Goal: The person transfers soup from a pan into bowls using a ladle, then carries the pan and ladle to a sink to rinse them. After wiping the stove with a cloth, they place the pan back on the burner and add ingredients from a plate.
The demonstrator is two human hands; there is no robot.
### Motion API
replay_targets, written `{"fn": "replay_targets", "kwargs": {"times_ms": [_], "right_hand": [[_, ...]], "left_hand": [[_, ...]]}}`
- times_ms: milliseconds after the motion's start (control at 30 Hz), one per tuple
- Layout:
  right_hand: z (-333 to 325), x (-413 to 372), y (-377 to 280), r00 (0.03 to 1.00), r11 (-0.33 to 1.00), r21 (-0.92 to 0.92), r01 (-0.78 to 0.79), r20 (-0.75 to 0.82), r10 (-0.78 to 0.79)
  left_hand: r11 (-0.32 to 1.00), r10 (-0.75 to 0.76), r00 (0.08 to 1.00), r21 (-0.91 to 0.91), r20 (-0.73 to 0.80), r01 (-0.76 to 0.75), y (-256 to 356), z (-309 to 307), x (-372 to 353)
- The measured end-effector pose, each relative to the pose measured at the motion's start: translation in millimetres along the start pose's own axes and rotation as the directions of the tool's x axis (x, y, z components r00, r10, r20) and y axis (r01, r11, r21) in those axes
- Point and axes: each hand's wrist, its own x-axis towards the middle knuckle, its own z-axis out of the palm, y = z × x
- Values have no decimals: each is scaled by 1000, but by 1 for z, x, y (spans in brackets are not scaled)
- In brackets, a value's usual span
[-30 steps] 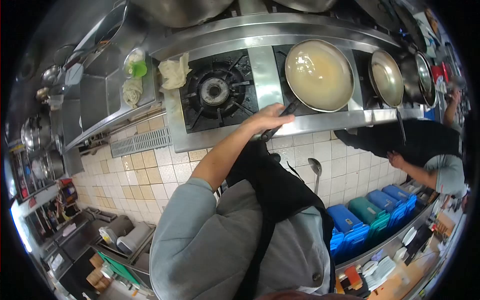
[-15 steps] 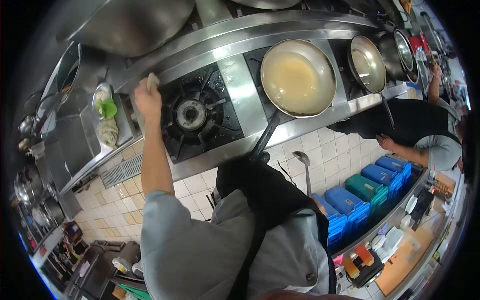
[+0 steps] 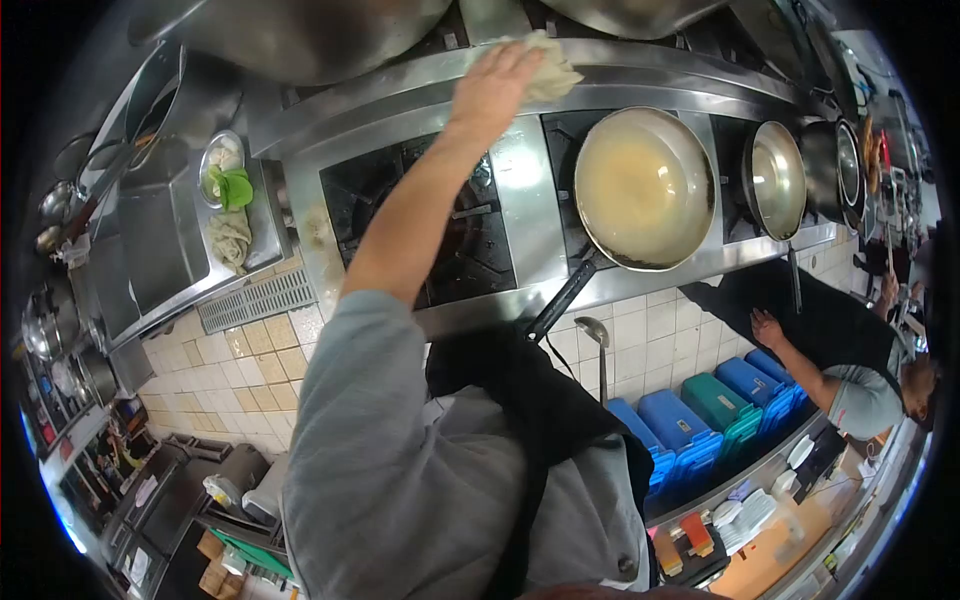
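**Cloth swept to the range's back rail**

Half a second on, my feed shows the left hand (image 3: 492, 88) gone from the left edge of the range (image 3: 520, 200) to its back rail. The fingers are folded down over the pale cloth (image 3: 548, 62), which lies pressed on the steel ledge above the unlit burner (image 3: 470, 230). To me that reads as wiping under way along the back edge. The right hand is out of shot.

At far left, a steel side counter (image 3: 170, 250) carries a bowl of greens (image 3: 228, 180) and a wadded rag (image 3: 230, 238). A drain grate (image 3: 258, 300) crosses the tiled floor below. Right of the burner sits a pan of pale liquid (image 3: 645, 188), with a second pan (image 3: 778, 180) toward the range's right end. A ladle (image 3: 592, 330) hangs off the front edge. Blue crates (image 3: 690, 420) and a co-worker (image 3: 840, 350) fill the right.
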Motion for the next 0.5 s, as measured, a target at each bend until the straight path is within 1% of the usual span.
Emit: {"fn": "replay_targets", "kwargs": {"times_ms": [33,67,133,233,267,333,367,433,467,500], "right_hand": [[-4,5,-5,1000,1000,20,17,-2,-17],[0,5,-4,1000,1000,1,14,3,-14],[4,8,-5,999,999,0,32,8,-32],[7,11,-8,998,998,11,66,6,-66],[9,10,-8,997,997,25,74,2,-74],[13,-1,-6,997,996,43,73,-13,-73],[17,-7,-5,998,996,55,67,-23,-66],[30,-18,5,998,996,84,39,-50,-35],[38,-23,13,994,982,173,74,-94,-59],[46,-26,22,987,960,255,115,-138,-81]], "left_hand": [[998,-5,1000,68,7,4,-15,-8,-9],[998,-46,999,40,-14,46,-27,-20,-22],[994,8,997,106,-77,1,-64,-42,-49],[971,-78,995,222,-58,89,-104,-81,-88],[973,-37,995,225,-94,57,-112,-94,-95],[942,-173,984,287,-36,176,-108,-113,-104],[951,-148,988,270,-31,151,-91,-117,-104],[936,-344,937,97,62,338,-65,-118,-102],[964,-263,963,-42,-50,261,-64,-94,-104],[967,-252,967,-53,-37,250,-52,-87,-95]]}}
